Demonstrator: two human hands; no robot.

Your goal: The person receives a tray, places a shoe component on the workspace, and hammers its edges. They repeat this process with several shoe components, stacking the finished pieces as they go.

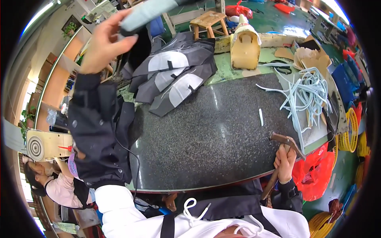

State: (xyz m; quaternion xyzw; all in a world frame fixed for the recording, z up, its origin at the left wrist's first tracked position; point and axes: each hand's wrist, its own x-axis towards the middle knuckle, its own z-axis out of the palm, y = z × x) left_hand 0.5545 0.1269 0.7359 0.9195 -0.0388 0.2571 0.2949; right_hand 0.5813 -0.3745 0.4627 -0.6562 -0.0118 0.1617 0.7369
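Observation:
My left hand (104,41) is raised high at the upper left, gripping a pale grey-blue and black piece of material (146,14) by its end. My right hand (284,162) rests at the near right edge of the dark speckled stone slab (214,135), shut on the wooden handle of a hammer (286,139) whose metal head points up and right. A pile of dark fabric pieces with white patches (174,77) lies at the slab's far left, below my raised hand.
A bundle of pale blue-white strips (307,95) lies at the right, one short strip (260,117) alone on the slab. A yellowish block-shaped tool (245,45) stands at the back, a wooden stool (207,20) beyond. Another person (55,184) sits lower left. Red bags (317,170) hang right.

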